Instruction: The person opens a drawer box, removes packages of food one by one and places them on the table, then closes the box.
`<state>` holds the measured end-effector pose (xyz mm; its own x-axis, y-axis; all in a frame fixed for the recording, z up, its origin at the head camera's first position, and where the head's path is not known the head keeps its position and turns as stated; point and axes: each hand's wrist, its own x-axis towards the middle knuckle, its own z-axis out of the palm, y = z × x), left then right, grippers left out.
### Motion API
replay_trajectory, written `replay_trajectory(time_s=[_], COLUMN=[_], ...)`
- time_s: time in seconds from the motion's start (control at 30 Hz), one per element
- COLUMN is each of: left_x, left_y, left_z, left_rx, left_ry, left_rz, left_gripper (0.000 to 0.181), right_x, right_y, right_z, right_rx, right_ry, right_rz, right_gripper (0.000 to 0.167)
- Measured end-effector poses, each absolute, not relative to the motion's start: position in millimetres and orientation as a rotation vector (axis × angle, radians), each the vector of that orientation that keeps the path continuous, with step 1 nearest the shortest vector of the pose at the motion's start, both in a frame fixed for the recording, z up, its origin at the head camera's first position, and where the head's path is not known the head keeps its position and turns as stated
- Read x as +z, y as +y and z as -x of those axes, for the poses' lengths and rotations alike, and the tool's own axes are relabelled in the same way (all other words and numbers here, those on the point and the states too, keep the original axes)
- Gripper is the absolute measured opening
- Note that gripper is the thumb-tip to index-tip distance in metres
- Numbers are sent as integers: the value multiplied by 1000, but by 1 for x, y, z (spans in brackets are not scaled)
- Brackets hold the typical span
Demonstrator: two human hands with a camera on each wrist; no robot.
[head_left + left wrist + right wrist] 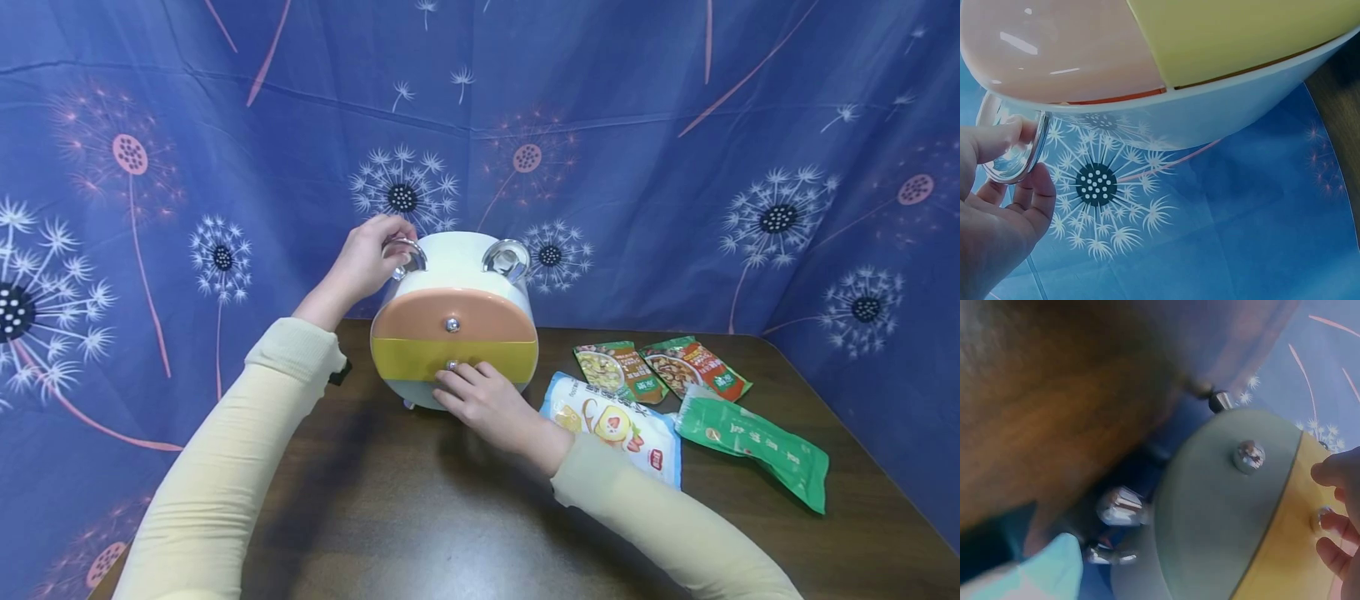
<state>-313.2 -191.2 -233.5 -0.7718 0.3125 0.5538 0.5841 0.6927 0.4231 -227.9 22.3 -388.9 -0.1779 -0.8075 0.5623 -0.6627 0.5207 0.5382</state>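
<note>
A white rounded drawer box (457,258) stands on the table, its front banded in orange, yellow and grey-green. My left hand (375,250) holds the shiny silver ear (1013,140) on the box's upper left, thumb on one face and fingers behind. My right hand (491,408) is at the yellow drawer (412,357). In the right wrist view its fingertips meet the small silver knob (1321,520), while the thumb stands apart from it. Part of that knob is hidden by the fingers. The drawer fronts look flush.
Right of the box lie a white-and-blue pouch (611,425), a green packet (757,446) and two food sachets (618,371) with bowl pictures. A second silver ear (507,260) tops the box. Blue dandelion-print cloth (300,167) hangs behind the brown table (420,517).
</note>
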Motion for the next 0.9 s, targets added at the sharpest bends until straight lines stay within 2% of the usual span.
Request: replay_trajectory(time_s=[0.2,0.9], left_x=[-234,-235], left_y=[-191,-190], left_z=[314,311], left_rx=[-829,-853], left_ry=[-2455,-2444], left_rz=[689,688], left_gripper=[19,19], right_x=[-403,-424], right_y=[21,15], right_z=[229,235], right_rx=[-222,-358], right_ry=[-1855,-2075], right_rz=[-1236,-1206], right_gripper=[28,15])
